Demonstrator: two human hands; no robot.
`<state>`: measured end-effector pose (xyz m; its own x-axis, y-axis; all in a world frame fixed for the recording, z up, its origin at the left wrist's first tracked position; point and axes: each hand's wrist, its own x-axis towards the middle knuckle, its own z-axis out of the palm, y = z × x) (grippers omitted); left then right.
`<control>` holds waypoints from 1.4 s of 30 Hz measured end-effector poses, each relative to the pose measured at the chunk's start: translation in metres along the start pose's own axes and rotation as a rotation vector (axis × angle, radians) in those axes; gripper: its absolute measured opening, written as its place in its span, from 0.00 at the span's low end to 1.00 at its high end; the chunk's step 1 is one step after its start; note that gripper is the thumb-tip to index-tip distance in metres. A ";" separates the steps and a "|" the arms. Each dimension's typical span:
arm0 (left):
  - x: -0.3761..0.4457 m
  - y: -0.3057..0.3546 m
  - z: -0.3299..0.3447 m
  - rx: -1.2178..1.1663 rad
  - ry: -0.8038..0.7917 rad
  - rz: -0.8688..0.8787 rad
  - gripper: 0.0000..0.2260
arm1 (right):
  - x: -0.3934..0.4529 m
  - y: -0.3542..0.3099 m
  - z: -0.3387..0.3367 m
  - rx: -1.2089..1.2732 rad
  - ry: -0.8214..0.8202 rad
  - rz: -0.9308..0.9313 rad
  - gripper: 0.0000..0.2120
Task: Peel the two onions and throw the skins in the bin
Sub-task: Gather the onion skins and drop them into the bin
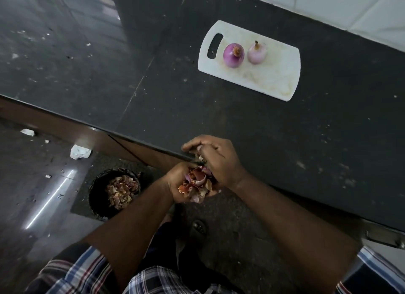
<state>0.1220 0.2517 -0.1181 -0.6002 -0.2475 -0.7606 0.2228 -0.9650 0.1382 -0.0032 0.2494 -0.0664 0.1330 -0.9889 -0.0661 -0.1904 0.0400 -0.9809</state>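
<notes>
Two peeled onions stand side by side on a white cutting board [271, 74]: a purple onion [233, 55] and a paler pink onion [257, 52] to its right. At the counter's front edge my left hand [175, 184] is cupped and holds a heap of onion skins [196, 184]. My right hand [217, 160] curls over the heap from above, its fingers on skin pieces at the counter edge. Below on the floor, left of my hands, a dark round bin [98, 184] holds several onion skins.
The black stone counter [285, 140] runs diagonally, with a white tiled wall behind it. Crumpled white paper scraps [80, 151] and small bits lie on the dark floor. The bin stands on a dark mat [85, 208]. My foot in a sandal [198, 227] is below the hands.
</notes>
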 end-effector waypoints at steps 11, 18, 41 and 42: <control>0.006 0.003 -0.012 0.040 0.061 0.019 0.20 | 0.055 0.007 -0.080 -0.135 0.417 0.017 0.15; 0.004 0.004 -0.013 0.075 0.075 0.005 0.17 | 0.025 0.001 -0.029 -0.331 0.071 -0.039 0.17; -0.016 0.016 -0.014 0.030 0.058 0.039 0.22 | 0.002 -0.012 -0.030 -0.680 -0.200 -0.228 0.19; -0.016 0.016 -0.014 0.038 0.083 0.045 0.21 | 0.016 -0.011 -0.047 -0.776 -0.114 -0.179 0.20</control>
<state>0.1457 0.2418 -0.1127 -0.5245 -0.2846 -0.8025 0.2185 -0.9559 0.1963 -0.0453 0.2268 -0.0483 0.3163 -0.9484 0.0209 -0.7729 -0.2704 -0.5741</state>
